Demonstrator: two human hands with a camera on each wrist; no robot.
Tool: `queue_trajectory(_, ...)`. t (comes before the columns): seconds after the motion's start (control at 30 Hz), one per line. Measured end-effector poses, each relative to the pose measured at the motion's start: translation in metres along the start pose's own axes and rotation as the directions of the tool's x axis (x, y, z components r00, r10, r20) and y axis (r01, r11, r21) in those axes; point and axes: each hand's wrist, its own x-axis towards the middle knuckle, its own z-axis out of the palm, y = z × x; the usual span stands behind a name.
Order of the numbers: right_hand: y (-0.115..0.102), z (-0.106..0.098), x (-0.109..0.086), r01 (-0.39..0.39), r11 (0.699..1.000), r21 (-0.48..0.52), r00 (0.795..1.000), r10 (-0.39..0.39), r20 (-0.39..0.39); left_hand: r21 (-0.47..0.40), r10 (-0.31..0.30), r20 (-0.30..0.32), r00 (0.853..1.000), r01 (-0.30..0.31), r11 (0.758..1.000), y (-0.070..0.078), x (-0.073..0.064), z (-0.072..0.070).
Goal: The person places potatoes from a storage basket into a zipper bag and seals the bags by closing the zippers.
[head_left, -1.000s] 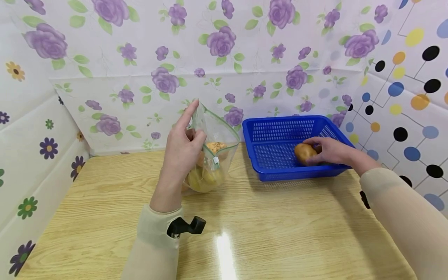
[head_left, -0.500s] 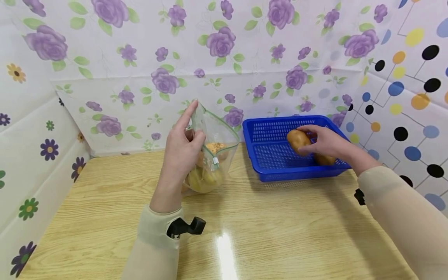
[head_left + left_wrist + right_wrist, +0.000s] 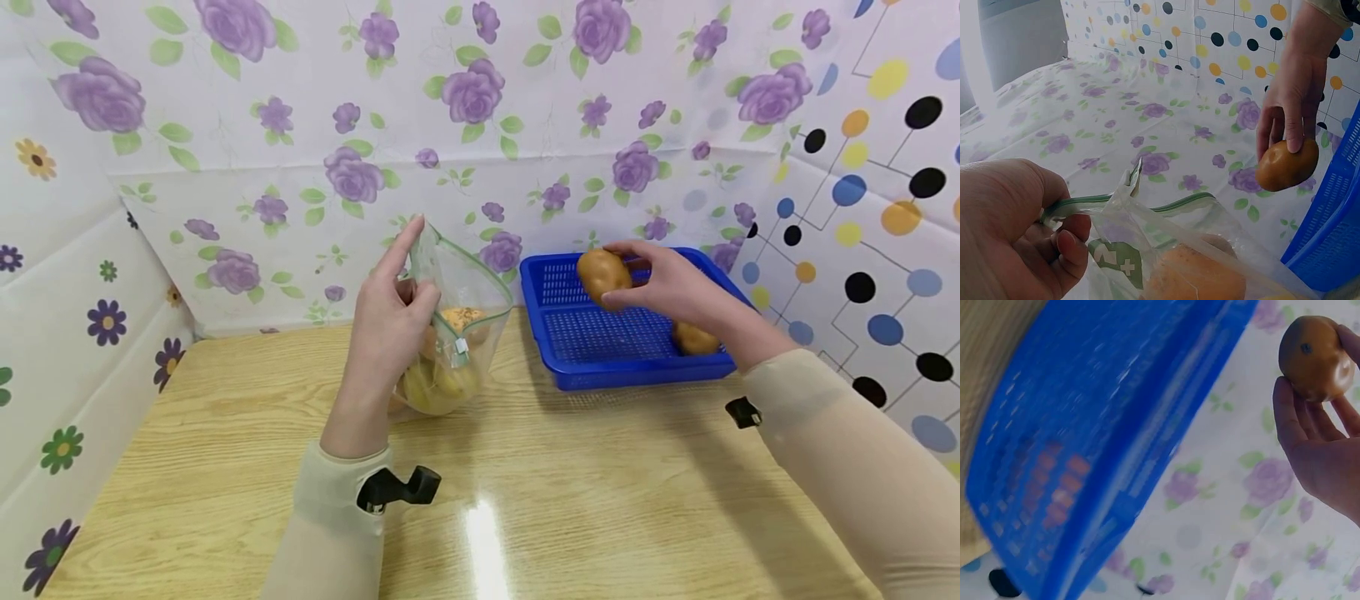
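My left hand [image 3: 393, 317] grips the rim of a clear zip bag [image 3: 480, 287], its index finger pointing up along the edge. The bag's green-edged mouth gapes. Inside lie several yellowish round items [image 3: 450, 382] and an orange-brown lump [image 3: 1200, 273]; their exact kind is blurred by the plastic. Above the blue basket, my right hand [image 3: 667, 283] holds a smooth brown potato [image 3: 602, 277] between thumb and fingers. The same potato [image 3: 1315, 357] shows in the right wrist view, apart from the basket. Another brown potato [image 3: 694, 339] lies at the basket's right end.
The blue perforated basket [image 3: 637, 378] stands on the wood-grain table [image 3: 570, 492], right of the bag. Behind it rises a wall sheet [image 3: 420, 117] with purple flowers. A dotted sheet [image 3: 892, 250] borders the right side, and another flowered sheet [image 3: 60, 333] the left.
My right hand has lifted the potato out of the basket and carried it up and leftward, uncovering the second potato. The left hand and the bag have stayed in place.
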Motion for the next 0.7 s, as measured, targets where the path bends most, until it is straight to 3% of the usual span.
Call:
queue_trajectory(0.37, -0.052, 0.014, 0.004, 0.075, 0.984, 0.161, 0.996, -0.068, -0.05, -0.003, -0.01, 0.006, 1.0, 0.01, 1.0, 0.0, 0.0, -0.001)
queue_trajectory(0.7, -0.081, 0.024, 0.006, 0.142, 0.962, 0.232, 0.988, -0.123, -0.091, -0.005, -0.006, 0.007, 1.0, 0.006, 1.0, 0.002, 0.0, -0.001)
